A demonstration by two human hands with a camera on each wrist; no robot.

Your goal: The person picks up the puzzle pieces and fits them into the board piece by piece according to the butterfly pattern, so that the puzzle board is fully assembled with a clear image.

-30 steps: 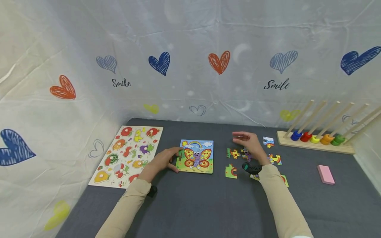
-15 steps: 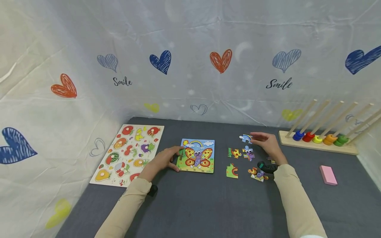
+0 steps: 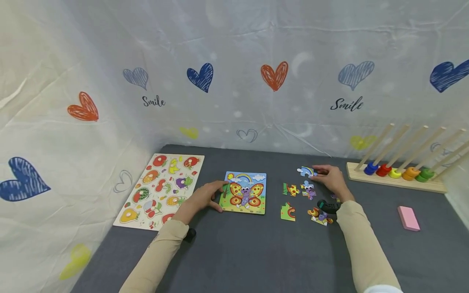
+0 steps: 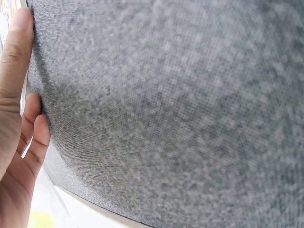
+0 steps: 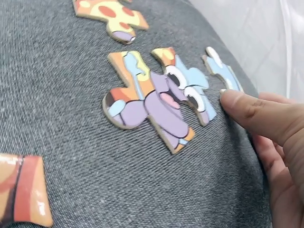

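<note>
My left hand (image 3: 203, 198) rests at the left edge of a square butterfly puzzle board (image 3: 253, 208). Its thumb lies by the near left corner, and its fingers touch farther up that side. In the left wrist view the thumb (image 4: 13, 57) is straight along the board's edge. My right hand (image 3: 332, 181) pinches the right side of a blue rainbow puzzle piece (image 3: 306, 171) at the table surface. Closer to me lies the purple butterfly-face piece (image 5: 166, 102), with a yellow wing piece (image 3: 291, 189) left of it. A green piece (image 3: 287, 212) and a butterfly-body piece (image 3: 319, 216) lie nearer.
A fruit puzzle board (image 3: 155, 191) lies left of my left hand. At the back right stands a wooden peg stacker (image 3: 395, 179) with coloured rings. A pink block (image 3: 408, 218) sits on the grey table (image 3: 256, 256). A white curtain (image 3: 234, 81) hangs behind.
My right hand first moved right, bringing the rainbow piece left of the peg stacker to the top of the loose pieces; since then it has barely shifted. My left hand stays at the board.
</note>
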